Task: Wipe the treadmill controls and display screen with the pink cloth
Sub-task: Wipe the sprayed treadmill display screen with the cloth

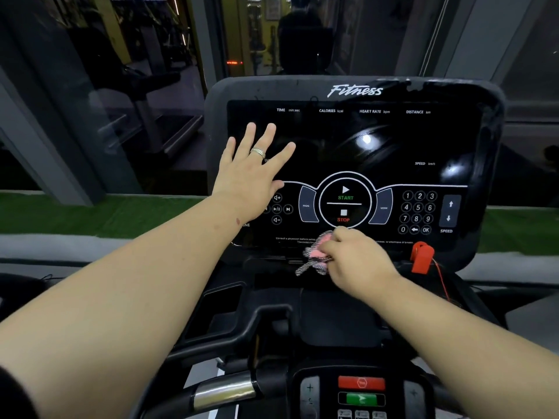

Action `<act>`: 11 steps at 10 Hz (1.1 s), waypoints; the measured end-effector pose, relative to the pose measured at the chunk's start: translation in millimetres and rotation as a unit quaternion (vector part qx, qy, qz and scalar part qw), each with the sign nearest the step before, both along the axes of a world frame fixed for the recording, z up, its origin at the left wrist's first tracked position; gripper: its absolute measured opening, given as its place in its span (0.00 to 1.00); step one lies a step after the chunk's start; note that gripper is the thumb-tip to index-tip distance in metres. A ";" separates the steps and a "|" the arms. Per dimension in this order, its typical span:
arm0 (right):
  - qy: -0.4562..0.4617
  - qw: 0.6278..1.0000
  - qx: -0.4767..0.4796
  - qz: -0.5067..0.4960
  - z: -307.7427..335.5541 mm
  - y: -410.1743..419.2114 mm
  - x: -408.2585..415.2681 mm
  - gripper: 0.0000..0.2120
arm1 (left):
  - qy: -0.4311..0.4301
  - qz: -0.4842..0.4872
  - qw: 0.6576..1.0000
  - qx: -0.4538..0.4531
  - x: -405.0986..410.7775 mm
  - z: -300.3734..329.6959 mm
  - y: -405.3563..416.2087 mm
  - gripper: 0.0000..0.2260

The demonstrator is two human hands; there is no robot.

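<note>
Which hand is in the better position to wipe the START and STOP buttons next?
The right hand. It already grips the pink cloth at the lower edge of the console, just below the STOP button. The left hand lies open on the display screen, without a cloth.

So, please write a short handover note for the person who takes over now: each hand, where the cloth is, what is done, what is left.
Left hand: open, fingers spread, flat on the left part of the display screen.
Right hand: grip closed on the bunched pink cloth, at the bottom edge of the console, just below the STOP button.
Done: cannot tell from this view; smears show at the upper right of the screen frame.
Left: likely the keypad, the speed arrows, and the screen.
</note>
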State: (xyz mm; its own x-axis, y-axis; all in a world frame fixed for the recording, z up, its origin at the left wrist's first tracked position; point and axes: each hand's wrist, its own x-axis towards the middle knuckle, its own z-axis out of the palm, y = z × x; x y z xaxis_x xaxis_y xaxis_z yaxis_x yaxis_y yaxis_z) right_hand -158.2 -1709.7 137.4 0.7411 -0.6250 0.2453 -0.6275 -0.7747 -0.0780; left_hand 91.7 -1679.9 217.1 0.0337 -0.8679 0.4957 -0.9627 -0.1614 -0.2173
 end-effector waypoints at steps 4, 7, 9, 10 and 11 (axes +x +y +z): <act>-0.437 0.816 0.363 -0.106 35.9 -0.5 12.2 0.21 | -0.002 0.000 1.000 0.001 0.2 -0.5 -0.1 0.32; -0.257 0.929 0.265 0.001 16.8 24.8 52.5 0.10 | -0.005 0.002 1.000 0.003 0.5 -0.3 -0.5 0.32; -0.054 0.997 -0.048 0.030 -14.9 33.6 68.3 0.23 | -0.010 -0.005 1.000 -0.006 1.5 -0.3 0.7 0.32; -0.040 0.997 -0.047 0.048 -15.4 27.9 57.1 0.13 | -0.006 -0.004 1.000 -0.002 1.6 0.9 1.6 0.32; -0.052 0.997 -0.021 0.048 -17.1 17.6 15.5 0.13 | -0.005 -0.002 1.000 0.002 0.0 0.9 0.6 0.32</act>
